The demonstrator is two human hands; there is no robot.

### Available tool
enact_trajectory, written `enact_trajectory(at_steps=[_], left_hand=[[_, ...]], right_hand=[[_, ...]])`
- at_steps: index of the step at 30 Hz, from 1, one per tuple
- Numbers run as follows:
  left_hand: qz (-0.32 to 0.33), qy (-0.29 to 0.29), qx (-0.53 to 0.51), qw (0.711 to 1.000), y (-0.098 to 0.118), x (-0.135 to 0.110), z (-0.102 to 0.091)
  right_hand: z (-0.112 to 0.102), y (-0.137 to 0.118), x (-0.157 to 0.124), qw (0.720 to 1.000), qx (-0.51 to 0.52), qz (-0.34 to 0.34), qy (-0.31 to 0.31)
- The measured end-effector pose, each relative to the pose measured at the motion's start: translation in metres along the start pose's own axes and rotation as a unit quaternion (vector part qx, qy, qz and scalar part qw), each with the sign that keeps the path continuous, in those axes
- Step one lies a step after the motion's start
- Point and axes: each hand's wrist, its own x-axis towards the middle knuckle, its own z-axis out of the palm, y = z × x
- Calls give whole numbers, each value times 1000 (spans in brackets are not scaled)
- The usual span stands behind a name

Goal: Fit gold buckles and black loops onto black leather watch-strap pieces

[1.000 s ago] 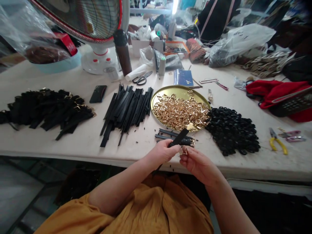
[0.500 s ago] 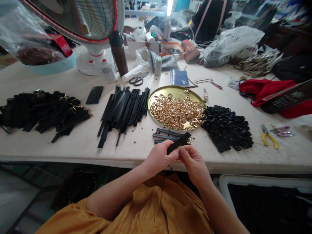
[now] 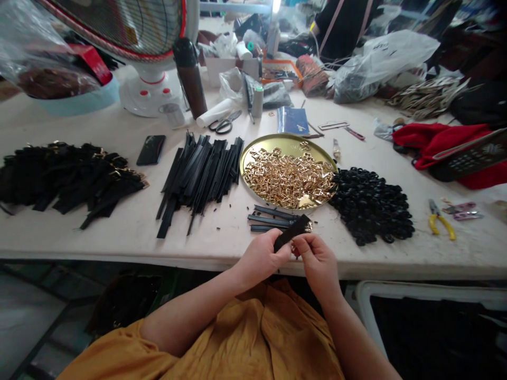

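Observation:
My left hand (image 3: 264,257) is closed around a black strap (image 3: 292,233), whose free end points up and to the right. Close beside it, my right hand (image 3: 317,261) pinches with thumb and forefinger at the strap's lower end. A small gold glint shows between the fingertips, but the part itself is mostly hidden. Just beyond the hands lie several black strips (image 3: 266,223) with gold hardware at their right ends. Behind them stands a round gold tray (image 3: 273,141) heaped with small gold buckles (image 3: 285,177).
Black strips (image 3: 202,174) are piled left of the tray, finished-looking straps with gold pieces (image 3: 67,179) farther left. Black rings (image 3: 372,206) lie right of the tray, near yellow-handled pliers (image 3: 441,221). A phone (image 3: 151,150), scissors (image 3: 225,123) and a fan (image 3: 146,89) stand toward the back.
My right hand has shifted slightly right and down, opening a small gap from my left hand. My left hand keeps hold of the strap. The view has moved a little.

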Motion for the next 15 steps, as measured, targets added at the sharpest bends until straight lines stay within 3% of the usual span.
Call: enact_trajectory(at_steps=[3,5,8,11,13,15], left_hand=[[-2,3,0,1000,-1,0,3],[-12,9,-4,1000,-3,-1,6],[-19,-1,-25,999,-6,-4,11],[-13,-13,-36,999,-5,-7,14],[-9,-9,-32,999,-3,-7,15],[-4,-3,-22,1000,-2,-7,14]], right_hand=[[0,-1,0,998,32,35,-29],[0,2,-2,1000,2,10,-6],[-2,8,-6,987,-100,-116,45],[-5,11,-7,959,-169,-223,51],[-5,9,-6,958,-180,-220,46],[-4,6,-5,969,-166,-176,40]])
